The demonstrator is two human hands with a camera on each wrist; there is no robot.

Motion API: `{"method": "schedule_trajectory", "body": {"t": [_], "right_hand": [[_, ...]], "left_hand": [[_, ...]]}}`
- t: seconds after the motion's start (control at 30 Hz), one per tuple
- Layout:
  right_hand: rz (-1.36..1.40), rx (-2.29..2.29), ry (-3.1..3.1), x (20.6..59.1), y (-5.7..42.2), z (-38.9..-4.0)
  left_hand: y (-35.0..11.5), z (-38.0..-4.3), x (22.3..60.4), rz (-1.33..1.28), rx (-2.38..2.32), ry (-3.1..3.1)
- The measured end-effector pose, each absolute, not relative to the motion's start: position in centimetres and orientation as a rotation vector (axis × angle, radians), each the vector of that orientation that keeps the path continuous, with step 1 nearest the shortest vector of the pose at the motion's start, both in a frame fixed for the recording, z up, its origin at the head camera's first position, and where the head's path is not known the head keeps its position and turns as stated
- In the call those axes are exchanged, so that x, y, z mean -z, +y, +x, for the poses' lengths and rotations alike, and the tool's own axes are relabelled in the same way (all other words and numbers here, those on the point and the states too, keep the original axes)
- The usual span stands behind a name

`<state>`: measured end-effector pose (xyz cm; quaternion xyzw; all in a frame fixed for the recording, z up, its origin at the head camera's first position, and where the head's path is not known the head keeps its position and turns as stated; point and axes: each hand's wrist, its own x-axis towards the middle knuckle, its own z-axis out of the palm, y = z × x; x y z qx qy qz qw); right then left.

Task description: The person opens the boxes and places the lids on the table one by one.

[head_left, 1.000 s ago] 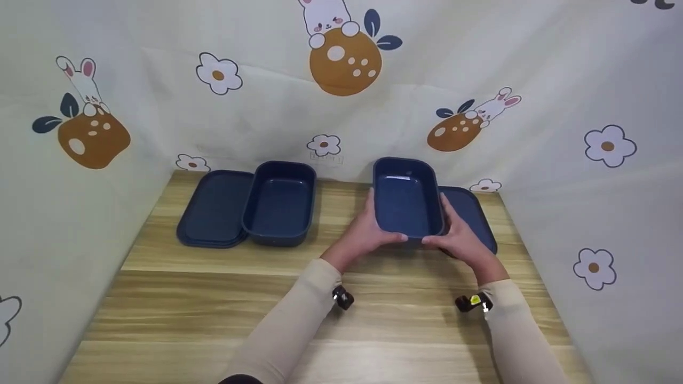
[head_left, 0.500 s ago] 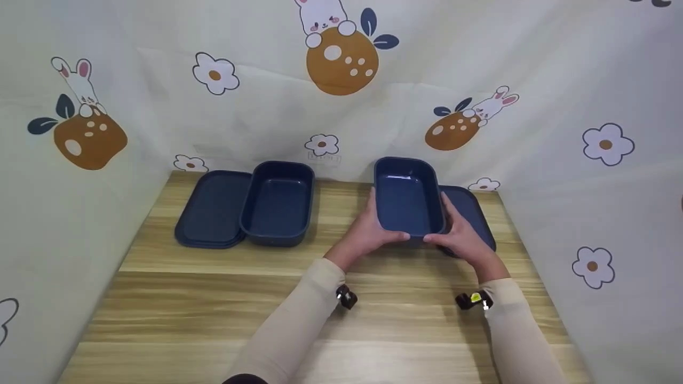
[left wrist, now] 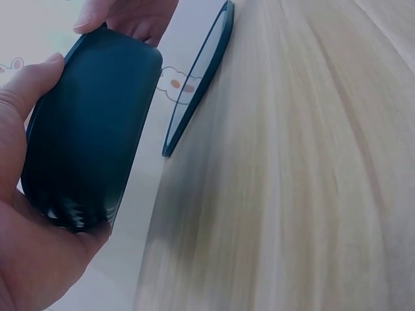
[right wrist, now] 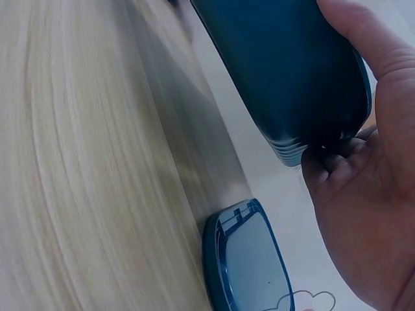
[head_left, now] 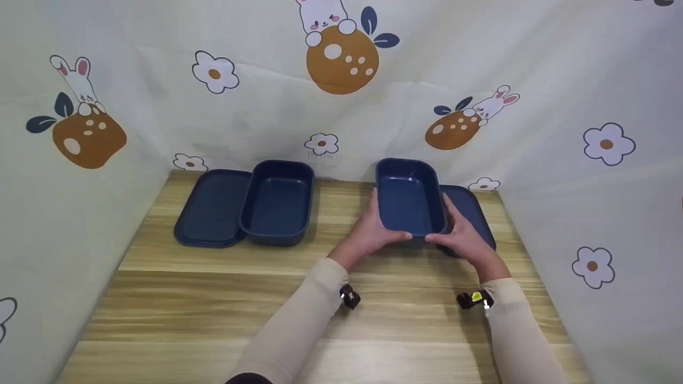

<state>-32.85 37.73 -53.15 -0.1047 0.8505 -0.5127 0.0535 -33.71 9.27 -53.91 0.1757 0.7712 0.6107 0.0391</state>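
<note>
A dark blue rectangular food container (head_left: 408, 205), open at the top, is held between both hands at the back right. My left hand (head_left: 368, 229) grips its left side, thumb at the near rim. On the opposite side my right hand (head_left: 463, 234) grips it, its thumb also on the near rim. Both wrist views show the container (left wrist: 97, 123) raised off the table, with the fingers partly hidden behind it. A matching flat lid (head_left: 469, 213) lies on the table, partly hidden by the container and right hand.
To the left, a second open blue container (head_left: 278, 200) stands against another blue lid (head_left: 211, 210), overlapping its right edge. They rest on a wood-grain table (head_left: 213, 309). A printed cloth (head_left: 267, 106) hangs behind and along both sides.
Both hands keep their grip on the container, which has shifted very slightly right and toward the near side. The left forearm has moved a little right. The second container and lids stay put.
</note>
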Motion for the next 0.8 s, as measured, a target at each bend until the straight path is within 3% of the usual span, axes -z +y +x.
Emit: {"method": "schedule_trajectory", "body": {"t": [0.8], "right_hand": [[-0.250,1.502,2.566,54.8,38.9,-33.0]], "left_hand": [[10.8,-34.0,56.2,0.517,-1.931,2.324]]}}
